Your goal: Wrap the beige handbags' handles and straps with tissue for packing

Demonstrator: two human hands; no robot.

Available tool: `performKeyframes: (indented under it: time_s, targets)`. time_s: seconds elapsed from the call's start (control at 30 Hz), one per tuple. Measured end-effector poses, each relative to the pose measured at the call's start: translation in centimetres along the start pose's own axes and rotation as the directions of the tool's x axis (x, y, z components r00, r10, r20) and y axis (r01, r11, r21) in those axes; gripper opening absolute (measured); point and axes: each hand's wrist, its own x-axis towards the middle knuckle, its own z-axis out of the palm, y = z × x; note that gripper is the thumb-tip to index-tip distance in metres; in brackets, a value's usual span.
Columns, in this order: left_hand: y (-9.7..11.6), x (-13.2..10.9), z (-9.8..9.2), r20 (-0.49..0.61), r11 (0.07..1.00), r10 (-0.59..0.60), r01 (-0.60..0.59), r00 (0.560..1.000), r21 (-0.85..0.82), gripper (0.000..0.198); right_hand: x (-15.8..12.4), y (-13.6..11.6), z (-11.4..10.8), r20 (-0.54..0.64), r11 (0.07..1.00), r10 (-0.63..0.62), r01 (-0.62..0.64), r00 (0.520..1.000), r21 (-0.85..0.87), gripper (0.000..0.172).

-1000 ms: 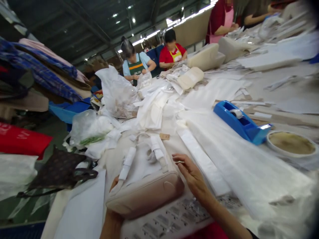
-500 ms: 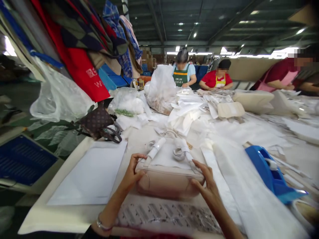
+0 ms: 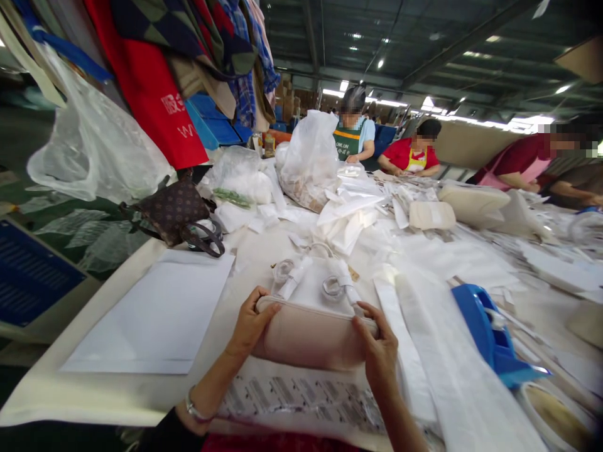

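Note:
A pale beige handbag lies in front of me, its smooth side turned up toward me. My left hand pinches the bag's left top corner, thumb on the near face. At the right top corner, my right hand grips the edge the same way, thumb in front and fingers behind. Beyond the bag's top edge lie its handle ends, wrapped in white material, with rolls of clear wrap beside them. A printed clear plastic sheet is spread between the bag and my body.
White paper sheets lie at left, near a dark patterned bag. A blue tape dispenser and a round container are at right. White wrapping is heaped farther back. Several co-workers, one in a green apron, work across the table.
The bag's near face has tipped up toward me. My thumbs have shifted up to its top edge, and both hands grip closer at the corners. The view has shifted slightly.

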Motion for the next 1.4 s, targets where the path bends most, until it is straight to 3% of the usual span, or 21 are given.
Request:
performKeyframes:
  time_s: [0.2, 0.47, 0.53, 0.6, 0.67, 0.73, 0.8, 0.83, 0.9, 1.0, 1.1, 1.2, 1.3, 1.33, 1.4]
  targets:
    - [-1.2, 0.7, 0.8, -0.069, 0.996, -0.066, 0.069, 0.995, 0.048, 0.034, 1.3, 0.7, 1.5, -0.084, 0.998, 0.034, -0.039, 0.996, -0.056, 0.040]
    - [-2.4, 1.3, 1.0, -0.120, 0.940, 0.052, -0.008, 0.991, 0.340, 0.031, 2.8, 3.0, 3.1, -0.057, 0.987, 0.098, -0.104, 0.994, -0.124, 0.040]
    - [-2.0, 1.2, 1.1, -0.105, 0.875, 0.099, -0.037, 0.990, 0.482, 0.028, 3.0, 3.0, 3.2, -0.054, 0.986, 0.070, -0.078, 0.996, -0.149, 0.041]
    - [-1.3, 1.0, 1.5, -0.089, 0.713, 0.230, -0.105, 0.969, 0.693, 0.026, 3.0, 2.9, 3.3, -0.055, 0.984, 0.034, -0.043, 0.998, -0.175, 0.040]
    - [-0.6, 0.9, 2.4, 0.032, 0.474, 0.393, -0.233, 0.919, 0.849, 0.027, 3.0, 2.9, 3.4, -0.055, 0.981, 0.019, -0.030, 0.998, -0.194, 0.039]
    - [-0.1, 0.9, 3.8, 0.295, 0.280, 0.473, -0.459, 0.831, 0.844, 0.034, 2.9, 3.0, 3.4, -0.054, 0.976, 0.022, -0.033, 0.998, -0.213, 0.038]
    - [0.1, 1.0, 5.3, 0.510, 0.187, 0.466, -0.644, 0.723, 0.742, 0.034, 2.9, 3.0, 3.4, -0.051, 0.968, 0.017, -0.029, 0.999, -0.249, 0.036]
    - [0.0, 1.1, 6.0, 0.557, 0.168, 0.450, -0.679, 0.698, 0.715, 0.032, 2.9, 2.9, 3.3, -0.045, 0.958, 0.007, -0.020, 0.999, -0.286, 0.035]
    - [-0.3, 1.3, 7.0, 0.561, 0.149, 0.423, -0.666, 0.711, 0.731, 0.030, 3.0, 2.4, 3.2, -0.037, 0.905, -0.054, 0.033, 0.998, -0.425, 0.031]
    - [-0.7, 1.4, 7.3, 0.545, 0.128, 0.430, -0.647, 0.720, 0.752, 0.031, 3.5, 0.8, 3.3, -0.013, 0.739, -0.228, 0.164, 0.974, -0.654, 0.024]
    - [-1.0, 1.5, 7.1, 0.547, 0.130, 0.449, -0.657, 0.706, 0.742, 0.030, 4.6, -1.1, 4.1, 0.086, 0.625, -0.327, 0.283, 0.941, -0.728, 0.031]
    - [-1.3, 1.6, 7.0, 0.558, 0.097, 0.488, -0.678, 0.671, 0.729, 0.031, 5.5, -2.2, 5.1, 0.206, 0.576, -0.294, 0.345, 0.933, -0.741, 0.030]
    - [-1.9, 2.4, 7.2, 0.565, 0.078, 0.563, -0.720, 0.603, 0.690, 0.035, 6.0, -2.4, 5.6, 0.353, 0.522, -0.283, 0.452, 0.892, -0.723, 0.035]
    - [-2.3, 2.8, 7.2, 0.561, 0.103, 0.582, -0.738, 0.588, 0.667, 0.037, 6.0, -2.5, 5.6, 0.371, 0.502, -0.286, 0.468, 0.883, -0.727, 0.035]
    - [-3.4, 3.8, 7.3, 0.508, 0.268, 0.615, -0.766, 0.603, 0.585, 0.036, 5.9, -2.7, 5.6, 0.342, 0.478, -0.297, 0.449, 0.892, -0.755, 0.031]
